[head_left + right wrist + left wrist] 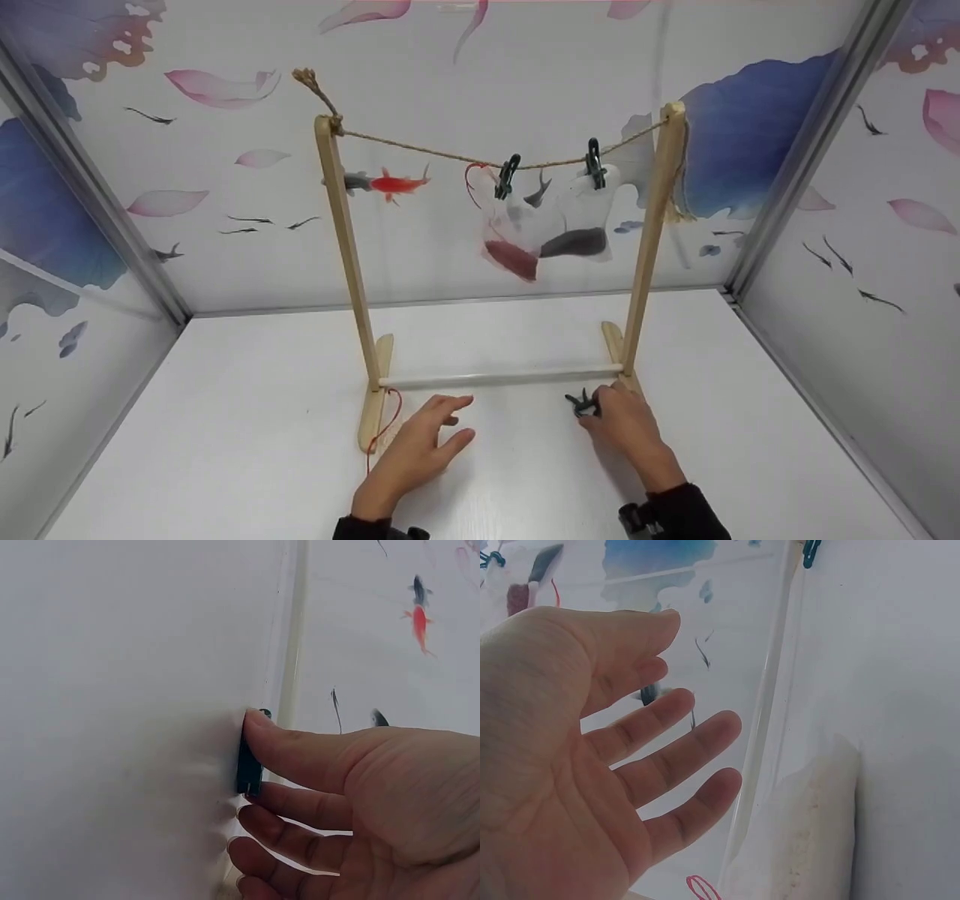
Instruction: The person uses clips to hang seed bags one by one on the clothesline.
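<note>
My right hand pinches a dark green clothespin between thumb and fingers, low over the white table near the rack's right foot. In the head view, dark prongs stick out past those fingertips. My left hand hovers with spread, relaxed fingers, holding nothing. Beside it lies a whitish sheer pouch with a red cord, mostly hidden by that hand in the head view. From the rope hang two sheer pouches, one with dark red contents, one with blackish contents, each under a clothespin.
A wooden rack stands in front of me, with a left post, a right post and a white crossbar low between the feet. Painted panels enclose the white table at the back and sides.
</note>
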Demonstrator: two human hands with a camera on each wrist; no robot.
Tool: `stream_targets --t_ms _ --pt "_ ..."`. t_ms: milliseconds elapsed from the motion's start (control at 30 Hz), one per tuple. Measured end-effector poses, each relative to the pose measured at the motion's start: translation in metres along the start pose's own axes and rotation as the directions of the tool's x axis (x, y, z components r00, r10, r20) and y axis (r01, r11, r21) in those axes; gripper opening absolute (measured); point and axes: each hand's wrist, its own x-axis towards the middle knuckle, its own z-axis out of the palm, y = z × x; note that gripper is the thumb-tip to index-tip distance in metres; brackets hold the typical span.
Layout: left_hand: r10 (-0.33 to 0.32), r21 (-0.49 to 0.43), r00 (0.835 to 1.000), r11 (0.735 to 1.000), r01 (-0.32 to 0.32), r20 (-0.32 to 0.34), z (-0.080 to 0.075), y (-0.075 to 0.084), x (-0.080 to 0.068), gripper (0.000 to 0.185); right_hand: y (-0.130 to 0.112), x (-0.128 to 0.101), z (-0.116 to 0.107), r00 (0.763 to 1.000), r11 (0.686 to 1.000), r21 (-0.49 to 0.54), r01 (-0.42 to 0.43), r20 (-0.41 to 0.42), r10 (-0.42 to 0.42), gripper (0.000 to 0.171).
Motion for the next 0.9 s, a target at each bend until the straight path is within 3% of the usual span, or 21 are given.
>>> stream_targets --t_ms 300,500,600,700,800,900 --pt "-0.01 0.015 1.0 1.0 0.009 0.019 -0.001 0.002 -0.001 0.046 -0.015 -0.003 -0.013 0.995 0.999 0.019 0.035 0.092 -0.037 0.034" --pt "0.003 0.037 1.0 0.999 -0.003 0.016 -0.001 0.009 0.0 0.052 -0.033 -0.011 -0.025 0.99 0.988 0.143 0.058 0.119 -0.075 0.028" --pt "0.017 0.064 1.0 0.998 -0.017 0.0 -0.002 0.017 0.0 0.056 -0.042 -0.015 -0.034 0.981 0.974 0.19 0.126 0.12 -0.151 0.029" --pt "0.031 0.078 0.999 0.996 -0.03 -0.011 -0.004 0.027 0.0 0.058 -0.051 -0.022 -0.045 0.947 0.939 0.214 0.268 0.122 -0.298 0.032" --pt "0.052 0.042 0.999 0.998 -0.051 -0.01 -0.006 0.037 0.0 0.061 -0.059 -0.029 -0.055 0.878 0.876 0.249 0.412 0.147 -0.455 0.034" --pt "0.079 -0.029 0.997 0.996 -0.079 0.001 -0.007 0.044 0.0 0.063 -0.069 -0.036 -0.061 0.808 0.81 0.315 0.495 0.177 -0.563 0.035"
